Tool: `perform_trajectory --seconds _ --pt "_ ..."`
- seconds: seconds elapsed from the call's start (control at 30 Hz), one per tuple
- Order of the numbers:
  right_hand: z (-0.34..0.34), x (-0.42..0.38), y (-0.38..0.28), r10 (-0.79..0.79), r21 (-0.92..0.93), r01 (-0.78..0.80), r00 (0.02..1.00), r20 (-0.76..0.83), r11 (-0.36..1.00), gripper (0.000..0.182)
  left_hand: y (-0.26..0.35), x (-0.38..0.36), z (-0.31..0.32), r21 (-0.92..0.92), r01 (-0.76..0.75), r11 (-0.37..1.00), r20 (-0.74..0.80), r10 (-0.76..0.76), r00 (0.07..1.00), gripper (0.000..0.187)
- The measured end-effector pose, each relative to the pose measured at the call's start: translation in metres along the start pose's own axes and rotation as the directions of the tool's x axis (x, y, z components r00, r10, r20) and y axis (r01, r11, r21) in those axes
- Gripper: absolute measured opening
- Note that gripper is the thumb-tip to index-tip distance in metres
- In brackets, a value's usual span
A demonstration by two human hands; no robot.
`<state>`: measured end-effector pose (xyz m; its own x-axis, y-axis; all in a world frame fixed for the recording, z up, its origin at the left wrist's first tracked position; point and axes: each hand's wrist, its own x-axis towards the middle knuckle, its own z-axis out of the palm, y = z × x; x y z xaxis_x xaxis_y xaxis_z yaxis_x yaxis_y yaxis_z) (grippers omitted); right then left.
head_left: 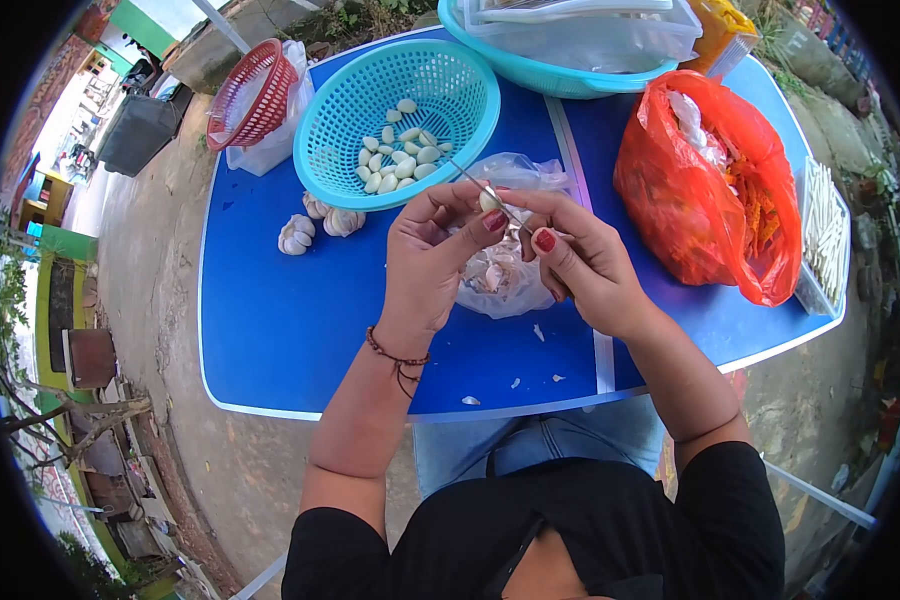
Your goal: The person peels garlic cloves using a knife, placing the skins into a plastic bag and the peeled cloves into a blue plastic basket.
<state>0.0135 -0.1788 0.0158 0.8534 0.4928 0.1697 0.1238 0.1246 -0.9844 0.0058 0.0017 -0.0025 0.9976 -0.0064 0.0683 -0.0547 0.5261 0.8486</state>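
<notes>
1. Nearest, at the bottom of the frame, bits of peel (pixel 468 401) lie scattered on the front part of the blue table (pixel 270 330).
2. Just above them, at mid frame, the left hand (pixel 425 260) is curled, thumb and fingers pinching a garlic clove (pixel 489 200).
3. Beside it, the right hand (pixel 580 262) is closed round a thin knife (pixel 482 188), whose blade crosses the clove and points to the upper left.
4. Under both hands sits a clear bag (pixel 505 275) holding peel.
5. Left of the hands, garlic bulbs (pixel 315 225) rest on the table, close beside the teal basket.
6. Further back, the teal basket (pixel 340 140) holds peeled cloves (pixel 400 160); it touches the clear bag's upper edge.
7. At the right of the frame, an orange bag (pixel 690 210) stands open, with white and orange things inside that are too blurred to name.
8. Against the right edge, a tray of pale sticks (pixel 825 235) lies just beside the orange bag.
9. In the upper left, a red basket (pixel 255 95) leans on a white bag (pixel 285 135).
10. Farthest, at the top, a teal tub (pixel 540 75) holds a clear box (pixel 590 35).
</notes>
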Motion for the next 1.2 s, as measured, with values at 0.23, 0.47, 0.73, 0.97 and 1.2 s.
perform_trajectory --seconds 0.23,0.47,0.73,0.97,1.2 --pt "-0.0026 0.0003 0.0012 0.053 0.052 -0.051 0.998 -0.037 0.997 0.034 0.0021 -0.0014 0.0007 -0.131 0.074 0.989 0.042 -0.069 0.997 0.029" --pt "-0.0012 -0.0014 0.0012 0.016 0.153 -0.015 1.0 0.0 0.988 0.035 0.0034 -0.0008 0.0 -0.149 0.061 0.987 0.027 -0.058 0.998 0.026" --pt "-0.0053 0.0009 0.0001 0.015 -0.006 -0.015 1.0 0.023 1.0 0.036 -0.0013 -0.0017 0.0012 -0.058 -0.059 0.997 -0.023 0.058 0.998 0.025" --pt "-0.0025 0.0003 0.0034 0.02 0.045 -0.021 1.0 0.024 0.999 0.035 -0.0008 -0.0007 0.0019 -0.049 -0.059 0.997 -0.042 0.057 0.997 0.026" --pt "-0.0051 0.0001 0.0027 0.051 0.083 -0.054 0.998 0.044 0.995 0.036 0.0008 -0.0025 0.0051 0.021 -0.063 0.998 -0.039 0.064 0.997 0.027"
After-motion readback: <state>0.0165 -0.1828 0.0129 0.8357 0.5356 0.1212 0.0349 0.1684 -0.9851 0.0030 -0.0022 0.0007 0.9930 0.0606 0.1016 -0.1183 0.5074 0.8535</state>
